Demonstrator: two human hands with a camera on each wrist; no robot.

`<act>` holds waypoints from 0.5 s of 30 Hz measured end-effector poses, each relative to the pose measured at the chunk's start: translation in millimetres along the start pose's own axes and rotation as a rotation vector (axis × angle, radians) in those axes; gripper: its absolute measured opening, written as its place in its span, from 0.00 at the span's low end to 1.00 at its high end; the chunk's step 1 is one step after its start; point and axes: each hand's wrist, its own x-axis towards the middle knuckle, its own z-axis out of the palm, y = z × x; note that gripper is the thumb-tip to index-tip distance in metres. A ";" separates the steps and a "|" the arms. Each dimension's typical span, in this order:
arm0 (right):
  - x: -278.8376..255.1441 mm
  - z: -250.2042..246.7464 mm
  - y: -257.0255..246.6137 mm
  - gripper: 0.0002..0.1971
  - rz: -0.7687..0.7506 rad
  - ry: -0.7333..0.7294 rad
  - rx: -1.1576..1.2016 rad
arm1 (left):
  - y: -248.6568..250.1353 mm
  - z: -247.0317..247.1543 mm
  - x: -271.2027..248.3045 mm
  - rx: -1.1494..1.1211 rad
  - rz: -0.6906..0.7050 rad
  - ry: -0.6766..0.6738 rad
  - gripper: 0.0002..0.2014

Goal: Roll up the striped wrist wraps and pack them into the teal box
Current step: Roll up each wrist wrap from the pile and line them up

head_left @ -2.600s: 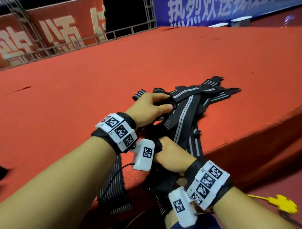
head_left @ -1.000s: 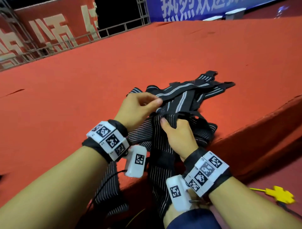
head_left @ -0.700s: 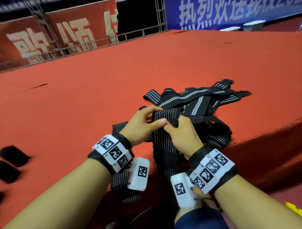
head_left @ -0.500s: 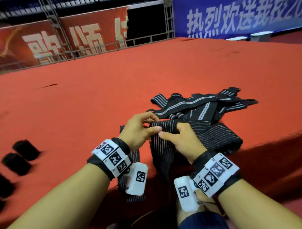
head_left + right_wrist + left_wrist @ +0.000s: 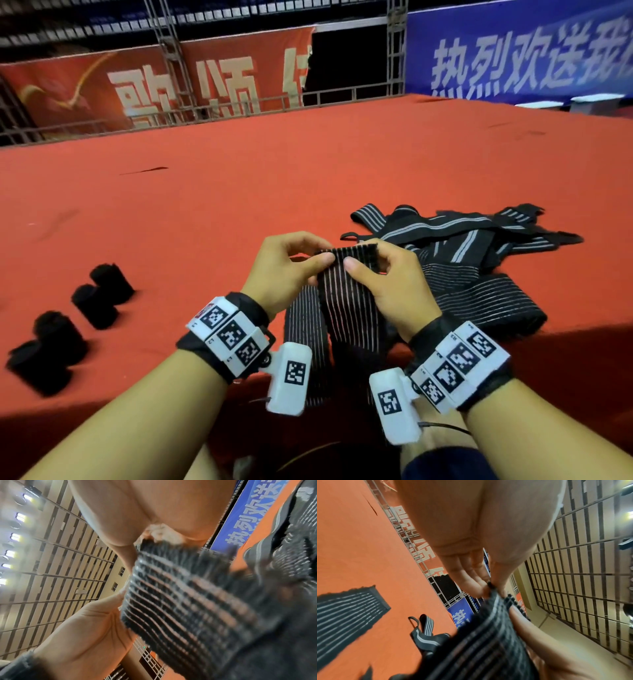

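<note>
Pinching the top end of one striped wrist wrap (image 5: 346, 294) from both sides: left hand (image 5: 281, 270) on its left corner, right hand (image 5: 387, 284) on its right corner, thumbs on the near face, fingers curled behind. My read: the end is held taut and level so the first turn of the roll starts square. The rest of the strap hangs over the near edge of the red platform (image 5: 239, 192), between the forearms, which keeps it straight while it feeds. Both wrists are raised, palms facing each other. Farther right, the pile of unrolled wraps (image 5: 479, 240) lies near the same edge. Four finished rolls (image 5: 99, 298) sit by the near-left edge. No teal box in view.
</note>
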 end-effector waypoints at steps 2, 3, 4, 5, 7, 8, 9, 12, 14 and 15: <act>-3.2 5.6 -2.9 0.03 -0.016 -0.003 -0.007 | -4.1 -4.4 -1.4 0.081 0.047 0.049 0.09; -5.5 9.1 -5.9 0.04 -0.003 -0.014 0.025 | -6.0 -6.0 -1.9 0.147 0.065 0.080 0.09; -7.9 12.5 -9.7 0.05 0.012 -0.032 0.085 | -6.5 -7.0 -3.7 0.206 0.073 0.120 0.10; -10.0 15.1 -13.6 0.07 0.021 -0.053 0.153 | -5.7 -7.5 -5.8 0.214 0.061 0.148 0.11; -11.7 19.0 -19.9 0.12 0.027 -0.090 0.225 | -1.3 -8.5 -9.6 0.127 0.041 0.139 0.08; -11.6 20.9 -21.4 0.11 0.020 -0.089 0.217 | 2.2 -8.2 -12.7 0.093 0.028 0.107 0.09; -11.5 22.5 -22.1 0.08 0.008 -0.080 0.185 | 5.9 -7.6 -16.2 0.056 0.014 0.066 0.09; -9.9 24.6 -22.7 0.09 -0.031 -0.022 0.057 | 14.1 -6.3 -24.9 -0.148 -0.050 -0.023 0.08; -7.2 24.8 -21.9 0.11 -0.044 0.056 -0.030 | 18.2 -7.2 -29.6 -0.284 -0.120 -0.066 0.12; -6.0 24.9 -21.4 0.11 -0.039 0.096 -0.077 | 19.2 -7.8 -31.5 -0.320 -0.127 -0.093 0.14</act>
